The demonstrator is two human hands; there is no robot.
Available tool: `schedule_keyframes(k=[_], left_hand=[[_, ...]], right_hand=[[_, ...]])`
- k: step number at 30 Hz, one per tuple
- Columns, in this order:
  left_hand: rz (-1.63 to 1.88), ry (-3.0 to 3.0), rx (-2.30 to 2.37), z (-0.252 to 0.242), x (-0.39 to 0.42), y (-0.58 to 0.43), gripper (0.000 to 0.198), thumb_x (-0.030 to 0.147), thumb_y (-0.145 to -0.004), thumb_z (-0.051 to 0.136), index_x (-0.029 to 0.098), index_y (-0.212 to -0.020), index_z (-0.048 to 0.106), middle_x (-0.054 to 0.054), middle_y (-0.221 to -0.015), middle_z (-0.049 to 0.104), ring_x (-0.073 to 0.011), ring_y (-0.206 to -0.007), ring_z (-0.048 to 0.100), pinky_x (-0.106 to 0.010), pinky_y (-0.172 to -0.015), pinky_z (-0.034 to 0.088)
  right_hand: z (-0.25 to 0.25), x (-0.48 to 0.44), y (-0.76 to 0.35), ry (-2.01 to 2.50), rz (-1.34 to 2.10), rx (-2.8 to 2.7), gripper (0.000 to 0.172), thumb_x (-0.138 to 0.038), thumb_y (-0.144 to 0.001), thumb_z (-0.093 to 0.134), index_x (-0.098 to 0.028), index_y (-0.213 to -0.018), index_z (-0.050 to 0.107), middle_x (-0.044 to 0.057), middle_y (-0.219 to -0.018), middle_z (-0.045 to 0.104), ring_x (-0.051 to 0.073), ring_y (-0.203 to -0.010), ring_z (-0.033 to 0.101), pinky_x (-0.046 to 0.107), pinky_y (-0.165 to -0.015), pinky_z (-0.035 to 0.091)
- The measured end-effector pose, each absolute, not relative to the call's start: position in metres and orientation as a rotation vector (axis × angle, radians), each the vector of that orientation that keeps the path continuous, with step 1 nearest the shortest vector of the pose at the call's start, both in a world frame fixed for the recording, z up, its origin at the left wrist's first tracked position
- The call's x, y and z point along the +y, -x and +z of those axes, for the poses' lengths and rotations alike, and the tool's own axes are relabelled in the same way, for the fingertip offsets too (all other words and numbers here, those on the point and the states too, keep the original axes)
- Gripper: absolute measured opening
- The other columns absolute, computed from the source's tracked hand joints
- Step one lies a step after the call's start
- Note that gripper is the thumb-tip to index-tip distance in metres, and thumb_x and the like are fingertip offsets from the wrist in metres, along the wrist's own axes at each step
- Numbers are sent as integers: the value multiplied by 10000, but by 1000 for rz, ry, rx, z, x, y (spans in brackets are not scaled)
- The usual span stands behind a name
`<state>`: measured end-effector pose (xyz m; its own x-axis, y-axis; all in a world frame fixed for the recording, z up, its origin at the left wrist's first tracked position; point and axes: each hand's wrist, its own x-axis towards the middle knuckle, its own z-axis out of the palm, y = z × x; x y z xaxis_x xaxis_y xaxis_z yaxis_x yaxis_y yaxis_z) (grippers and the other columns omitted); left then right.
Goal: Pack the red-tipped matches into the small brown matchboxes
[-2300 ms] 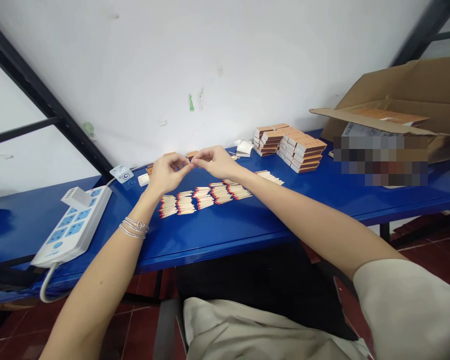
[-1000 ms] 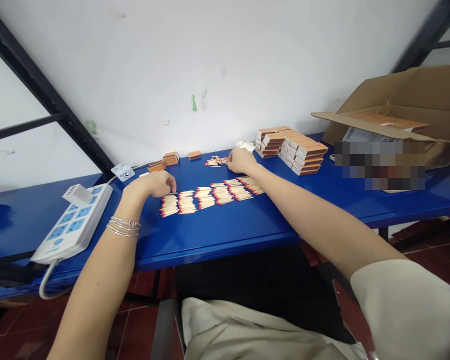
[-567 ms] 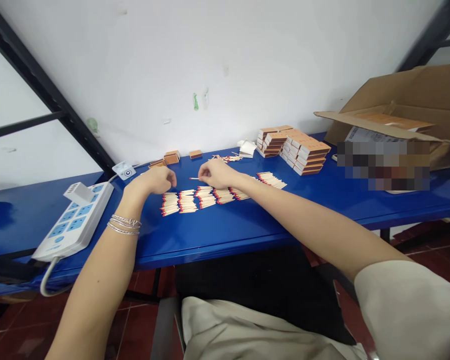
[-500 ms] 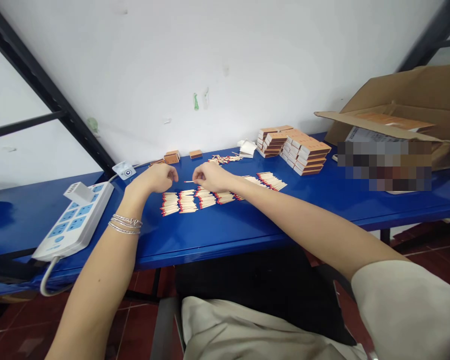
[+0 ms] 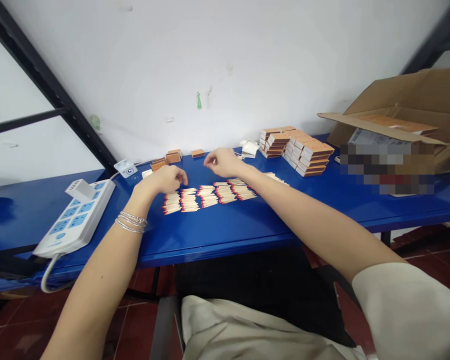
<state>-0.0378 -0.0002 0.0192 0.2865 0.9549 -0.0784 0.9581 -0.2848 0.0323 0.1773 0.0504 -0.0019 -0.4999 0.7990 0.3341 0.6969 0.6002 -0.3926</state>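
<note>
Several bundles of red-tipped matches (image 5: 189, 201) lie in a row on the blue table. At the left end of that row, my left hand (image 5: 167, 180) hovers just behind the bundles with its fingers curled in; whatever they may hold is hidden. My right hand (image 5: 223, 162) is farther back, behind the middle of the row. Its thumb and fingertips are drawn together, and I cannot make out anything between them. A heap of loose matches (image 5: 239, 156) is mostly covered by this hand. Beyond both hands sits a small matchbox (image 5: 197, 153) near the wall.
Stacked matchboxes (image 5: 303, 152) stand at the back right, with white paper pieces (image 5: 249, 149) beside them. An open cardboard box (image 5: 401, 112) occupies the right end. On the left lie a power strip (image 5: 77, 220) and more matchboxes (image 5: 172, 156). The wall (image 5: 153, 60) bounds the back.
My right hand has moved back and slightly right, toward the loose matches; the match at its fingertips no longer shows. My left hand has shifted slightly right.
</note>
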Motion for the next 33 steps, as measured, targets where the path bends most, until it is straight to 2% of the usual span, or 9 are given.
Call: schedule_keyframes(k=[3, 5, 10, 15, 20, 26, 30, 33], left_hand=[[-57, -2456, 1794, 17, 1, 37, 459, 101, -599, 420, 215, -913, 736, -15, -949, 752, -188, -853, 675, -236, -745, 496], [-51, -2450, 1795, 17, 1, 37, 455, 103, -601, 418, 213, -908, 735, -18, -949, 751, -192, -860, 676, -239, -743, 496], [-71, -2429, 1814, 18, 0, 37, 458, 107, -602, 421, 212, -922, 730, -25, -977, 748, -197, -884, 676, -245, -753, 500], [-71, -2427, 1809, 18, 1, 37, 471, 117, -593, 418, 209, -933, 730, -31, -980, 748, -199, -898, 676, -249, -774, 505], [-51, -2417, 1824, 18, 0, 37, 482, 142, -574, 427, 208, -937, 737, -36, -987, 753, -209, -894, 678, -258, -783, 514], [-38, -2421, 1820, 18, 1, 37, 467, 128, -593, 428, 214, -934, 735, -26, -987, 756, -201, -904, 682, -243, -782, 514], [-58, -2434, 1816, 19, 0, 35, 467, 113, -597, 432, 208, -940, 735, -28, -981, 756, -200, -907, 681, -237, -782, 509], [-59, -2434, 1817, 19, -2, 33, 462, 100, -608, 426, 197, -940, 734, -37, -973, 754, -204, -897, 683, -245, -781, 506]], right_hand=[[-4, 73, -201, 1441, 154, -2219, 267, -117, -803, 558, -184, -963, 761, 77, -996, 757, 264, -1024, 648, 488, -1042, 342], [-9, 84, -212, 1538, 139, -2179, 230, -131, -791, 587, -180, -934, 760, 89, -999, 754, 280, -1041, 641, 528, -1057, 317], [-18, 91, -215, 1582, 231, -2205, 115, -261, -791, 681, -184, -841, 751, 84, -939, 758, 271, -980, 650, 533, -1028, 348], [-23, 91, -203, 1550, 192, -2276, 118, -207, -813, 639, -198, -870, 742, 79, -987, 754, 268, -1018, 642, 512, -1030, 347], [-19, 84, -200, 1563, 136, -2351, 172, -154, -820, 572, -170, -888, 730, 117, -1031, 744, 297, -1070, 629, 514, -1034, 352], [-4, 55, -193, 1347, 346, -2485, 178, -134, -734, 619, -194, -834, 752, 67, -931, 761, 237, -910, 672, 336, -870, 470], [-3, 37, -182, 1218, 347, -2585, 173, -116, -682, 620, -188, -757, 759, 53, -806, 754, 200, -775, 668, 264, -709, 465], [-3, 31, -179, 1181, 381, -2623, 171, -117, -670, 621, -185, -743, 760, 44, -754, 744, 180, -727, 655, 245, -644, 443]])
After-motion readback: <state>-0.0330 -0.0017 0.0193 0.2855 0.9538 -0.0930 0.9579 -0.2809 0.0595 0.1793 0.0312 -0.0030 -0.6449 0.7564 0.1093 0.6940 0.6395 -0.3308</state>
